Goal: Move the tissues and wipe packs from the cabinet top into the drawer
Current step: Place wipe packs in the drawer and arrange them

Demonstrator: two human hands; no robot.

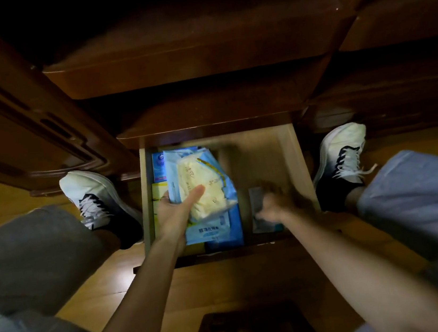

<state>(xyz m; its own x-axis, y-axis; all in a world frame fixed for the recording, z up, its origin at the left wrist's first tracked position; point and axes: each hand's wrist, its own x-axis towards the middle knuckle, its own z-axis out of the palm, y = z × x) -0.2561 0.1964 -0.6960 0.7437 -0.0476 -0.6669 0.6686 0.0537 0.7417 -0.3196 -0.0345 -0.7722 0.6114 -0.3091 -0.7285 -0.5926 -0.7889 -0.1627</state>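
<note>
The bottom drawer (292,161) of the dark wooden cabinet stands pulled out below me. My left hand (175,213) grips a yellow tissue pack (203,184) together with a light blue wipe pack (176,168) over the drawer's left half. More blue packs (220,229) and a yellow one (158,193) lie flat underneath. My right hand (273,206) is blurred, low in the drawer's right front corner, resting on a small grey-blue pack (256,197); its grip is unclear.
My knees and white sneakers (87,191) flank the drawer on the yellow wooden floor. Closed upper drawer fronts (193,60) overhang the open one. A dark wooden stool (250,329) sits beneath me. The drawer's right rear part shows bare wood.
</note>
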